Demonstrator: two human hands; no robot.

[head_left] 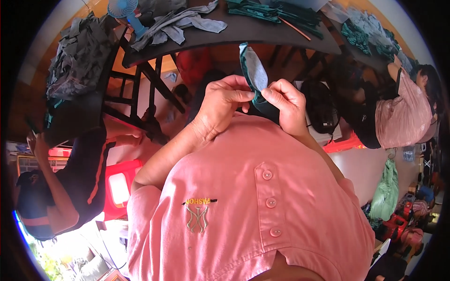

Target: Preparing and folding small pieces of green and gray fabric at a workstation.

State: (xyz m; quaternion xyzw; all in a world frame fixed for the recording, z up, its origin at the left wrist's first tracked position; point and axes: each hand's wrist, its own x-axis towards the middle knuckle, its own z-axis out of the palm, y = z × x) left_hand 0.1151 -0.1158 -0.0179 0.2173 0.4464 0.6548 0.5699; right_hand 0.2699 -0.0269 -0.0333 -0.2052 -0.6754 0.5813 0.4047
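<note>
Just above my lap, both hands pinch one narrow piece of fabric (257, 70), dark green on one face and pale grey-blue on the other. Its free end stands up, curling over at the top. My left hand (224, 100) grips the lower part between thumb and fingers. Against the pale face presses the thumb of my right hand (287, 104), its fingers curled behind. The lower end of the piece is partly hidden by my fingers.
Ahead stands a dark table (201, 42) bearing grey cloth strips (187, 23), green fabric pieces (253, 10), a reddish stick (294, 28) and a small blue fan (123, 9). Dark grey scraps (79, 61) heap at left. A person (61, 187) sits left, another (404, 110) right.
</note>
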